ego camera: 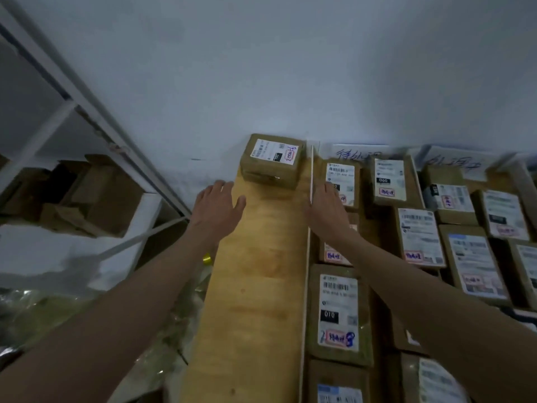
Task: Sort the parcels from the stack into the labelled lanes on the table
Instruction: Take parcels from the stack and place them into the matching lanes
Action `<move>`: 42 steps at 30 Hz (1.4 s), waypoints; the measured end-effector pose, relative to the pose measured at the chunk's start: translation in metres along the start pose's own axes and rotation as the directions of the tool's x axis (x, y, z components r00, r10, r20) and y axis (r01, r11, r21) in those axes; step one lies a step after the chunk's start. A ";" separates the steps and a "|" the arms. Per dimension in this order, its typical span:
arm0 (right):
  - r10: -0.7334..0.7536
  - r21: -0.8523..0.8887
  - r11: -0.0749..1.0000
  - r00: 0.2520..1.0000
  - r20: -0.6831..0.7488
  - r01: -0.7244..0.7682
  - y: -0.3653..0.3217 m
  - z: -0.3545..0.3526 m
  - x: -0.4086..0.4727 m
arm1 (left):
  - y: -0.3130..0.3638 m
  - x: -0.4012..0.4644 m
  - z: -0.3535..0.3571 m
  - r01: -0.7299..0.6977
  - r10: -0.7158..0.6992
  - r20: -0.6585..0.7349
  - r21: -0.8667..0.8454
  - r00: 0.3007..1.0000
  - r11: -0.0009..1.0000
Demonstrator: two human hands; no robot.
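Item: one brown parcel (273, 161), far end of my left lane (255, 286), clear of both grips, my left hand (216, 212) and right hand (327, 209) flanking it, fingers loosely spread, presumably just placed.

Bare wooden lane (261, 286) open along its length, blocked only at the far end by one parcel (273, 161). Right of the white divider strip (311, 181), packed parcels (338, 312) leaving narrow gaps.

One parcel (273, 160) sits at the lane's (255, 286) far end, left of the divider (311, 175).
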State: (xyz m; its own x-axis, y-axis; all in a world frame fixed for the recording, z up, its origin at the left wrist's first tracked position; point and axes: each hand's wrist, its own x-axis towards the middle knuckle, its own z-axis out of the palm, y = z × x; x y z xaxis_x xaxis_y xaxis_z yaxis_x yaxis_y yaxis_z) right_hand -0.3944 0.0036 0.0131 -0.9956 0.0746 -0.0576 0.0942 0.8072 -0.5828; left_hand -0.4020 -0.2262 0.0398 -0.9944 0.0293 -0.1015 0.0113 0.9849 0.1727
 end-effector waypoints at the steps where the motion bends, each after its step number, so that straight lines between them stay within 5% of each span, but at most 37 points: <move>1: -0.003 0.015 1.000 1.000 0.005 0.003 0.001 0.009 0.016 | 0.001 0.017 0.007 0.004 -0.004 0.002 -0.012 1.000 1.000; 8: 0.061 0.101 0.993 0.998 0.019 -0.062 0.001 0.045 0.127 | 0.014 0.135 0.036 0.091 -0.091 0.006 -0.209 0.996 0.974; 14: 0.084 0.181 0.979 0.996 0.044 -0.090 0.012 0.068 0.185 | 0.022 0.189 0.063 0.241 -0.231 0.084 -0.505 0.969 0.829; 20: 0.092 0.236 0.965 0.989 0.113 -0.117 0.010 0.065 0.175 | 0.002 0.193 0.060 0.264 -0.200 0.173 -0.654 0.964 0.709; 23: 0.066 0.132 0.987 0.977 0.204 -0.094 0.002 0.064 0.147 | -0.005 0.195 0.046 0.242 -0.106 0.244 -0.634 0.964 0.735; 27: 0.101 0.132 0.979 0.933 0.346 -0.155 -0.001 0.083 0.108 | 0.004 0.175 0.053 0.231 -0.193 0.130 -0.435 0.973 0.870; 32: 0.212 0.335 0.878 0.905 0.368 -0.342 0.003 0.103 0.088 | 0.002 0.133 0.079 0.263 -0.195 0.193 -0.445 0.962 0.856; 37: 0.217 0.439 0.830 0.925 0.312 -0.344 -0.006 0.101 0.080 | 0.005 0.107 0.069 0.285 -0.212 0.199 -0.505 0.957 0.815; 42: 0.235 0.410 0.845 0.927 0.294 -0.344 -0.024 0.063 0.049 | 0.002 0.058 0.038 0.192 -0.156 0.116 -0.442 0.981 0.876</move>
State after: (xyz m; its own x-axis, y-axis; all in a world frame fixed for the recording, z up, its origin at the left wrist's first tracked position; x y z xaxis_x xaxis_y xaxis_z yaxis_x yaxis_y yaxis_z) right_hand -0.4457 -0.0495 -0.0270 -0.8994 0.0867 -0.4284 0.4234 0.4163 -0.8046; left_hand -0.4560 -0.2164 -0.0032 -0.9649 -0.1052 -0.2406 -0.2273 0.7935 0.5645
